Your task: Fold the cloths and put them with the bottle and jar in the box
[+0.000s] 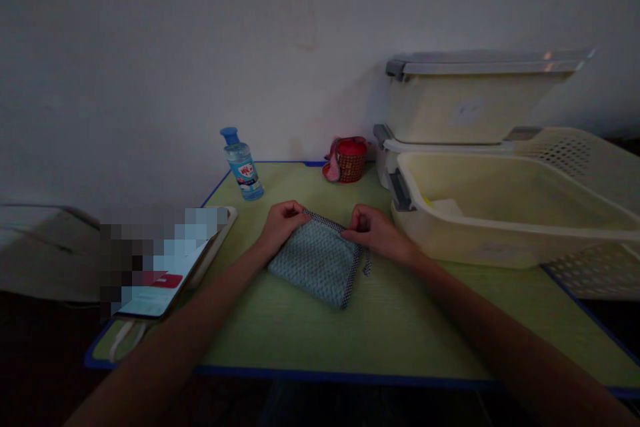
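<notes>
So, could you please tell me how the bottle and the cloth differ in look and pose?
The bottle stands untouched on the table, while the cloth is pinched along its far edge by the left hand and right hand. The bottle looks see-through, with a blue cap and printed label; the cloth is opaque and textured, with dark patterned trim. Both have bluish colouring.

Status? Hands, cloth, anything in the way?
Left hand and right hand both pinching cloth by far edge. Cloth spread over table. Nothing on cloth but hands; basin close on right.
</notes>
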Demonstrator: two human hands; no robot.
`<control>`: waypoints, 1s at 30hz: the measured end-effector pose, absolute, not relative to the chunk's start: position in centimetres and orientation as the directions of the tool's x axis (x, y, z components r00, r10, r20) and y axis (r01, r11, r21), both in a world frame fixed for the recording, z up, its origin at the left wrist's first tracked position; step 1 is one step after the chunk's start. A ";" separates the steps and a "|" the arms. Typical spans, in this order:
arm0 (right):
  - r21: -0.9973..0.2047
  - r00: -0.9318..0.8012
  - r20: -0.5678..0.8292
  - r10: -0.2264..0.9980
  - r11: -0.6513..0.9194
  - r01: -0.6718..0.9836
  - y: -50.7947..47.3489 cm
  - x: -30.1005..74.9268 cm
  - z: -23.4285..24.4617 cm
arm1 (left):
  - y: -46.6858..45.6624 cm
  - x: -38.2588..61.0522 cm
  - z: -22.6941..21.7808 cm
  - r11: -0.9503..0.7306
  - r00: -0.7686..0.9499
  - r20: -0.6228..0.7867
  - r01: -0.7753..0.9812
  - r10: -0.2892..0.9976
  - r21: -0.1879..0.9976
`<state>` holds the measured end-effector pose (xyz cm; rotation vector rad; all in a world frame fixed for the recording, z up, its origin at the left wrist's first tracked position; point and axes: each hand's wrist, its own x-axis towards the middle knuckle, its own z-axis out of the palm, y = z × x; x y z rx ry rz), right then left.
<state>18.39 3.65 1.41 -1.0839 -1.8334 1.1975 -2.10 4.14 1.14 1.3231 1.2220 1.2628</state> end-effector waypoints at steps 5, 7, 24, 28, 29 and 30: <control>-0.779 -0.380 0.201 0.903 0.382 0.498 2.9 18.2 2.0 | 4.1 -2.0 1.0 -0.142 -0.023 0.143 0.057 0.989 0.988; -0.754 -0.394 0.204 0.896 0.400 0.520 2.7 18.2 2.3 | 4.1 -1.9 0.9 -0.166 -0.037 0.168 0.062 0.985 0.984; -0.776 -0.364 0.247 0.898 0.409 0.480 3.1 18.3 1.6 | 4.2 -1.9 0.9 -0.194 -0.026 0.200 0.149 0.979 0.970; -0.817 -0.379 0.192 0.905 0.361 0.449 3.3 18.4 1.4 | 4.3 -2.0 0.7 -0.177 -0.003 0.180 0.183 0.984 0.967; -0.826 -0.394 0.172 0.903 0.350 0.442 3.3 18.4 1.4 | 4.4 -2.1 0.6 -0.180 0.008 0.183 0.204 0.983 0.962; -0.829 -0.407 0.158 0.900 0.344 0.441 3.4 18.4 1.4 | 4.4 -2.1 0.6 -0.188 0.016 0.189 0.233 0.982 0.954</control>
